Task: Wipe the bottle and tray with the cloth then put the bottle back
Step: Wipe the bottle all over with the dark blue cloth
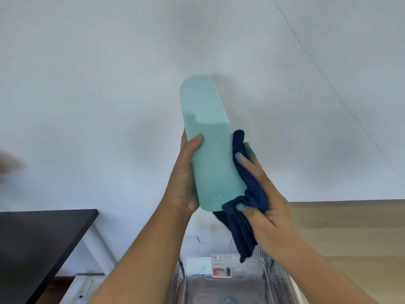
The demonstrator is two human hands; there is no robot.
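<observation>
One tall, pale turquoise, translucent plastic bottle (210, 150) was in view. There was one dark blue, fluffy terry cloth (252, 194), and one clear, ribbed plastic tray (270, 267). At least three small, flat, labelled packets (221, 269) could be counted: one pale, one red and white, one pinkish. They were too blurred for a sure total. Two bare hands showed, one left hand (184, 185) and one right hand (268, 212), each with its forearm. There was one flat black tabletop (32, 242) and one light wooden surface (350, 227).
</observation>
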